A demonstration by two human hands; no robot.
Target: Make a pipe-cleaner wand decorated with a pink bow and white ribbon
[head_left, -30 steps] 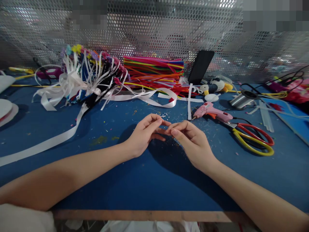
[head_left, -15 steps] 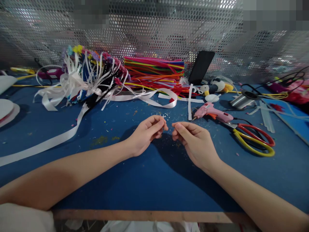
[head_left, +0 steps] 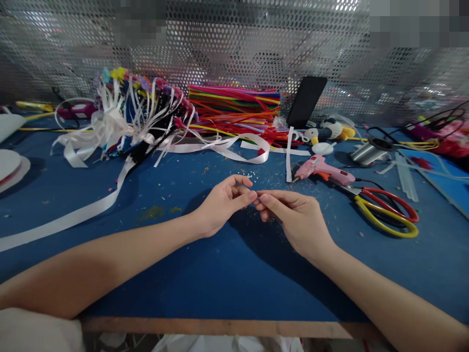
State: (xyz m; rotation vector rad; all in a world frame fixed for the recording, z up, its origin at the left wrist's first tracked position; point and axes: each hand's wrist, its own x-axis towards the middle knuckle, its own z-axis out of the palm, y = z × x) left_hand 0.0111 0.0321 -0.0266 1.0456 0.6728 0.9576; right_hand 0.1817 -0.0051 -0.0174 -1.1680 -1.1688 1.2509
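My left hand and my right hand meet fingertip to fingertip above the middle of the blue table. Thumb and fingers are pinched together on each; whatever lies between them is too small to make out. Just beyond the fingers, tiny white beads are scattered on the surface. To the right of my right hand lie a pink glue gun and scissors with one red and one yellow handle. A short white ribbon strip ends beside the glue gun's nozzle.
A bundle of flowers and white ribbons lies at the back left, next to stacked coloured pipe cleaners. A black phone leans against the perforated metal panel. A wire spool and glue sticks are at the right.
My hands have come together from slightly apart, and their fingertips now touch. The left thumb has moved to the right. The things on the table stay where they were.
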